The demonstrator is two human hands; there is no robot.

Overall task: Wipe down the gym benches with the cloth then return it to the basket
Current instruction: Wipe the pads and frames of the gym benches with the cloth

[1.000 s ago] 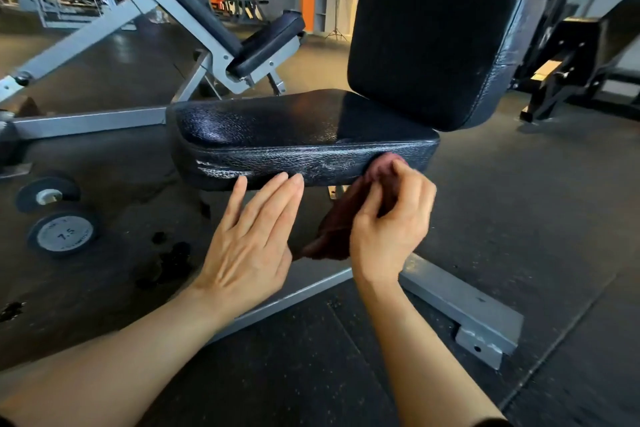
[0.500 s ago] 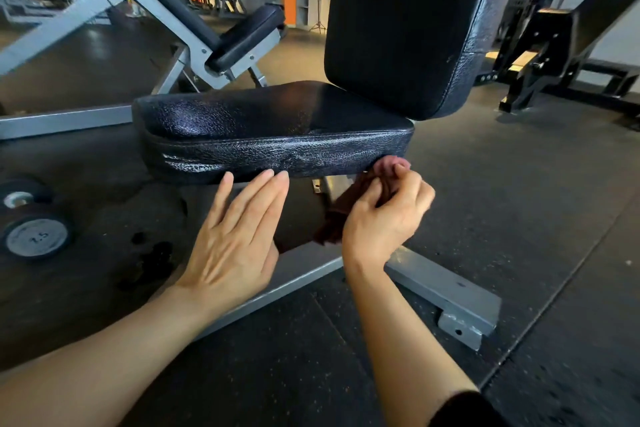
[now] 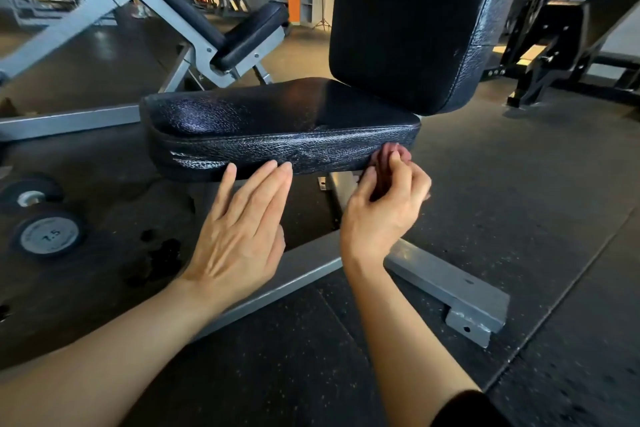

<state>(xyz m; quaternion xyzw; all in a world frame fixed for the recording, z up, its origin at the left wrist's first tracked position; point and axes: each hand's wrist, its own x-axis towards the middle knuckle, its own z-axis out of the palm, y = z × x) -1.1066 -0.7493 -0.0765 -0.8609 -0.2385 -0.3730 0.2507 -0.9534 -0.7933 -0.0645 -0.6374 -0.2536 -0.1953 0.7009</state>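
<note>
cloth (image 3: 382, 163): soft, light, floppy, so bunch it up, don't pinch a corner
right hand (image 3: 384, 204): fingers curled round the cloth, at 4 o'clock of the seat pad (image 3: 277, 121)
left hand (image 3: 242, 218): flat, fingers straight, holding nothing

Black seat pad (image 3: 277, 128), reddish cloth (image 3: 388, 163), grey frame (image 3: 450, 288).

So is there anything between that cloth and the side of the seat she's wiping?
Nothing visible. The right hand pinches the reddish cloth right against the front edge of the seat pad, near its right corner. The left hand is open, well to the side.
</note>
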